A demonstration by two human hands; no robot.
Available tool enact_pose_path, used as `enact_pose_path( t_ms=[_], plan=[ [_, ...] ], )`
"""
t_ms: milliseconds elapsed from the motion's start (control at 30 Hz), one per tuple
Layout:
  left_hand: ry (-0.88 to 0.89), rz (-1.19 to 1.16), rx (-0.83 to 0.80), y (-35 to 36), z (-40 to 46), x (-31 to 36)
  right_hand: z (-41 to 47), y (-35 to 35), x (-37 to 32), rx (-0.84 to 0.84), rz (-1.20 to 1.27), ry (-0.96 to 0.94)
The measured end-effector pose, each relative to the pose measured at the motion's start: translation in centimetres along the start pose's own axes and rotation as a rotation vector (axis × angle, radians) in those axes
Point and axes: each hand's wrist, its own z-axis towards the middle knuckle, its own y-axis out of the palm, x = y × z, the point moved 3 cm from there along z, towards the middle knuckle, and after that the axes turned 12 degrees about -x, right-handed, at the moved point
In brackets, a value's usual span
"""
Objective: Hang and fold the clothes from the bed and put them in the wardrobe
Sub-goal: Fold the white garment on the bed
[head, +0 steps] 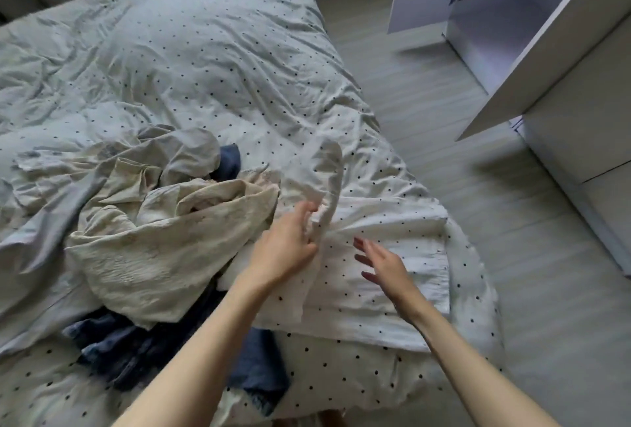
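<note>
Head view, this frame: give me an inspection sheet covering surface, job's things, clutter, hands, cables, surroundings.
Surface: bed under a rumpled dotted cover.
Job's things: white dotted garment spread flat at the bed's near right; cream garment crumpled to its left, over dark blue clothing.
Clutter: nothing seen beyond the clothes pile.
Hands: left hand pinches a raised fold of the white dotted garment; right hand open over it, contact unclear.
Cables: nothing seen.
Surroundings: white wardrobe at right, doors open; pale floor; curtains at top.
</note>
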Motion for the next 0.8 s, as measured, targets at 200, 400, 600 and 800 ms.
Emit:
enact_pose_path(
  t_ms=[200, 400, 600, 800],
  plan=[
    [0.041, -0.252, -0.292, 6.5, 2.3, 0.2, -2.6, -4.8, 3.6, 0.230, 0.184, 0.041],
    [-0.244, -0.401, -0.067, 8.0, 4.4, -7.6, -1.5, -4.2, 7.0, 0.206, -0.191, 0.118],
    [-0.149, -0.607, -0.113, 9.8, 5.8, -7.7, -0.5, -4.0, 7.6, 0.189, -0.221, 0.120],
    [-0.259, -0.637, -0.066, 9.3, 5.8, -6.8, -0.3, -4.1, 7.2, 0.214, -0.200, 0.110]
  ],
)
